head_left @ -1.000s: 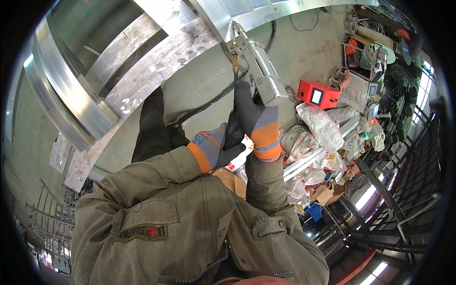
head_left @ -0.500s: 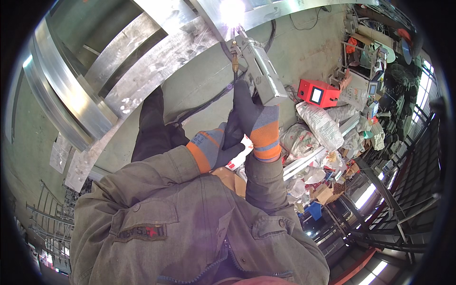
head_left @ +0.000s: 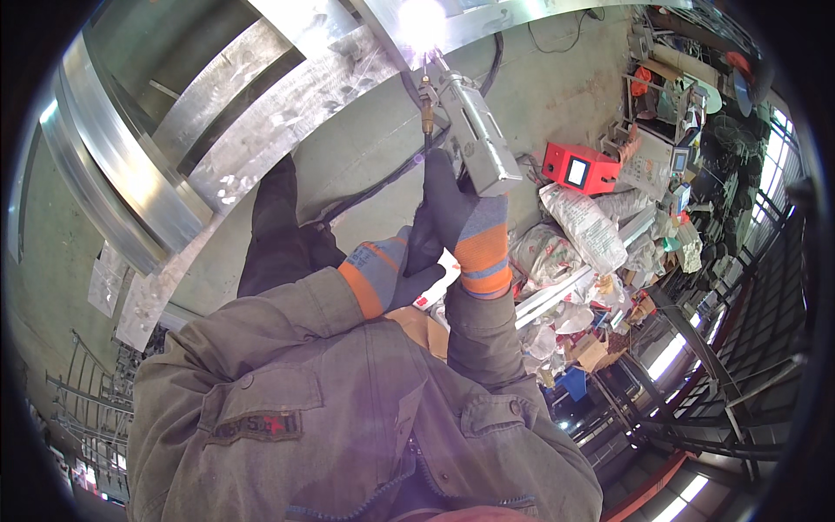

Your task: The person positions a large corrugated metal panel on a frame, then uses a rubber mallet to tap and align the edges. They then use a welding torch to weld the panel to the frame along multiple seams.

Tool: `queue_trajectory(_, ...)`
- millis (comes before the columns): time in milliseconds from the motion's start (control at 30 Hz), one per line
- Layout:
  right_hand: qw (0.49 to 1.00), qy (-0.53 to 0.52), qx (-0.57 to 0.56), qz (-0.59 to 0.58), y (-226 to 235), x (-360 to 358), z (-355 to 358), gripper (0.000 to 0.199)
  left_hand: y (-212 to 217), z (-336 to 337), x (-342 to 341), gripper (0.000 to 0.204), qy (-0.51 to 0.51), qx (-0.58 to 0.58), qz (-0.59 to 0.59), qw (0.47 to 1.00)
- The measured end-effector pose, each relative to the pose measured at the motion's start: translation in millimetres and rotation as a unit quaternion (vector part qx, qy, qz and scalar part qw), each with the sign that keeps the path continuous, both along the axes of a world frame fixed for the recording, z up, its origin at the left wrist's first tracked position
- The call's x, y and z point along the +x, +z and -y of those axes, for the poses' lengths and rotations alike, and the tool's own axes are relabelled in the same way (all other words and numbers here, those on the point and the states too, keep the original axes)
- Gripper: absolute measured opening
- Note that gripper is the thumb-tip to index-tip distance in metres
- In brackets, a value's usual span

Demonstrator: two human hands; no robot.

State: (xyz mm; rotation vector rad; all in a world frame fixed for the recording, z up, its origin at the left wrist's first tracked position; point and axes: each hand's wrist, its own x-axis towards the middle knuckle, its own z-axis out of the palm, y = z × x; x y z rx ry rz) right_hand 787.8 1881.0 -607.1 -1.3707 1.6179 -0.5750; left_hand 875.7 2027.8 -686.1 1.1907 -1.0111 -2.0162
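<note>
My right hand (head_left: 461, 222), in a dark-palmed glove with an orange and grey cuff, is closed around the grip of a silver welding gun (head_left: 478, 135). The gun's body extends away from me, with a brass nozzle part (head_left: 426, 109) along its left side. At its tip, a glaring white-violet arc (head_left: 422, 30) burns against a shiny metal frame (head_left: 322, 83) and hides the contact spot. My left hand (head_left: 387, 270), gloved alike, is pressed closed against the right hand from the left. What its fingers grip is hidden between the two gloves.
Wide metal bars (head_left: 126, 165) curve across the left. A black cable (head_left: 374, 191) trails over the floor below the gun. Off to the right are a red box with a screen (head_left: 580, 170), white sacks (head_left: 583, 226), a long pale bar (head_left: 557, 296) and piled scraps and cartons.
The gun and both hands have shifted very slightly left in the picture, along with the surroundings. The arc still burns, its glare somewhat larger, and both grips look the same.
</note>
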Motion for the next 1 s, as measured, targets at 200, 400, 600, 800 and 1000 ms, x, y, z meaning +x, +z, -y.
queue_trajectory(200, 1.0, 0.008, 0.004, -0.001, 2, -1, -4, 0.028, 9, 5, 7, 0.07, -0.025, 0.005, 0.006, 1.0)
queue_trajectory(400, 0.999, 0.022, 0.028, -0.023, 3, -3, -7, 0.035, 4, -3, 1, 0.069, -0.014, 0.015, -0.006, 1.0)
queue_trajectory(600, 0.998, 0.013, 0.062, -0.027, 7, -3, -12, 0.035, 2, -10, 0, 0.064, -0.023, 0.018, 0.009, 1.0)
queue_trajectory(800, 0.997, -0.002, 0.064, -0.036, 8, -1, -17, 0.035, 11, -10, 8, 0.064, -0.033, 0.018, 0.011, 0.999)
queue_trajectory(1000, 0.997, -0.006, 0.064, -0.039, 8, -2, -23, 0.036, 14, -12, 7, 0.065, -0.024, 0.006, 0.008, 1.0)
